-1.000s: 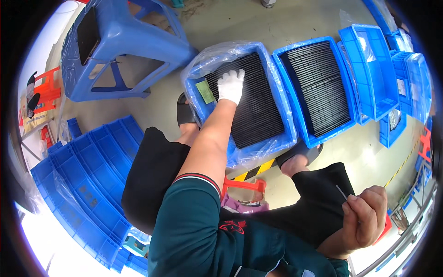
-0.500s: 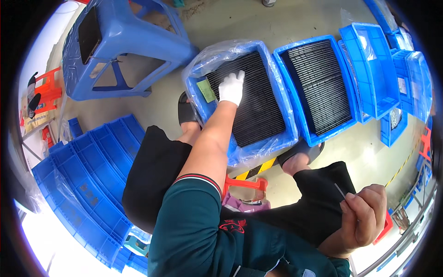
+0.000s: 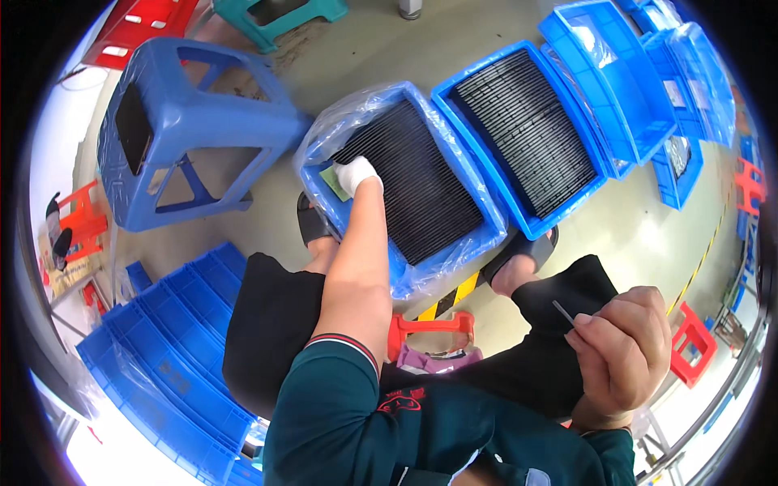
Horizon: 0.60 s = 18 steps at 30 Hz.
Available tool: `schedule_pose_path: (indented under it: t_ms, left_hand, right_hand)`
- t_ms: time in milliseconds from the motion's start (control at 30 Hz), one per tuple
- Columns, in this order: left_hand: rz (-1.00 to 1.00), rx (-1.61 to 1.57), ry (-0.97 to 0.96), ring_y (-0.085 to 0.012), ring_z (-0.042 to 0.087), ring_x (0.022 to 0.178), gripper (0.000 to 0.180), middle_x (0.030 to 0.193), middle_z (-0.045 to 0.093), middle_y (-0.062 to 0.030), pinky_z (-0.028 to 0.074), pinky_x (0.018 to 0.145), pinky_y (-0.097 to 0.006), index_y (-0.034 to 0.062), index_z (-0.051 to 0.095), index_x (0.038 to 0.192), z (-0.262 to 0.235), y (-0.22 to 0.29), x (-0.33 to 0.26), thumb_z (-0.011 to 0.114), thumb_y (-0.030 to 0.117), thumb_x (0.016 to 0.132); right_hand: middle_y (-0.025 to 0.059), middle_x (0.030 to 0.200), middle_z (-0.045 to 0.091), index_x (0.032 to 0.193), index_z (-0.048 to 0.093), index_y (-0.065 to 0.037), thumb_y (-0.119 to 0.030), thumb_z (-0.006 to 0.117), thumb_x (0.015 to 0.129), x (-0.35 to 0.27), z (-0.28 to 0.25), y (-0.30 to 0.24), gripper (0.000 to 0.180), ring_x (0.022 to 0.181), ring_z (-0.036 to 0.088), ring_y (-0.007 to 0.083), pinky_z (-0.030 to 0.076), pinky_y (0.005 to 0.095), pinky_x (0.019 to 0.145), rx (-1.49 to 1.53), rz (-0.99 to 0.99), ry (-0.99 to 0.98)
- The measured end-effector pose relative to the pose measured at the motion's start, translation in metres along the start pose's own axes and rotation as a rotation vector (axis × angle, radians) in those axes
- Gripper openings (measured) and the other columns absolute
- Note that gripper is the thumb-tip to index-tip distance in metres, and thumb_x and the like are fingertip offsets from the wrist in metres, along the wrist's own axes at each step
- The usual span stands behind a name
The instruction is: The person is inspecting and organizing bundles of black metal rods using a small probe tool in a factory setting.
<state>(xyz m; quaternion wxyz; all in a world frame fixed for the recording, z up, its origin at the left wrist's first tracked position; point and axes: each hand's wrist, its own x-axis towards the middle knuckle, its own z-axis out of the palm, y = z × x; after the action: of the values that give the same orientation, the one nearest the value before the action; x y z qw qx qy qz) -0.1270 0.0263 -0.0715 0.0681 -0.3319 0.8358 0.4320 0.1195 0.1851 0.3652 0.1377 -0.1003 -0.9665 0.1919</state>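
Note:
My left hand (image 3: 355, 175), in a white glove, reaches into a blue bin (image 3: 472, 144) lined with clear plastic. It rests at the left side of closely packed rows of thin black strips (image 3: 429, 182), beside a green paper slip (image 3: 334, 184). The glove looks bunched, and its fingertips are hidden against the rows. My bare right hand (image 3: 622, 344) is raised above my right knee, away from the bins. Its thumb and fingers pinch a thin grey strip (image 3: 562, 312), which points up and left; its other end is hidden in the hand.
Right of the lined bin stands another blue bin (image 3: 596, 180) with black strips in rows. Further right are stacked blue bins (image 3: 624, 89). A blue stool (image 3: 194, 121) stands at far left, with nested blue crates (image 3: 174, 348) nearer. A red stool (image 3: 433, 326) sits between my legs.
My left hand has moved left across the rows to the green slip, and its fingers no longer show spread. My right hand still pinches the thin grey strip. The whole view has shifted.

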Motion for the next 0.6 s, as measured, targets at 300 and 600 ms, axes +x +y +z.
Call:
schedule_pose_path:
  t_ms: [300,600]
  left_hand:
    - [-0.121,0.040,-0.164,-0.0283,0.066,0.089,0.035,0.108,0.068,-0.0140,0.052,0.077,-0.038,0.0046,0.067,0.107,-0.007,0.005,-0.006,0.061,0.029,0.083]
    - [0.769,0.444,-0.214,-0.0379,0.056,0.111,0.045,0.117,0.060,-0.0249,0.044,0.098,-0.043,-0.0017,0.058,0.119,0.008,0.096,-0.115,0.060,0.016,0.077]
  right_hand:
    - [0.0043,0.074,0.054,0.084,0.065,-0.008,0.007,0.074,0.063,-0.009,-0.015,0.014,0.027,0.063,0.056,0.0192,0.043,0.0321,0.053,0.036,-0.088,0.029]
    - [0.0050,0.078,0.058,0.086,0.066,-0.007,-0.007,0.079,0.062,-0.094,-0.036,0.027,0.028,0.066,0.057,0.0205,0.044,0.0325,0.058,0.233,0.091,0.085]
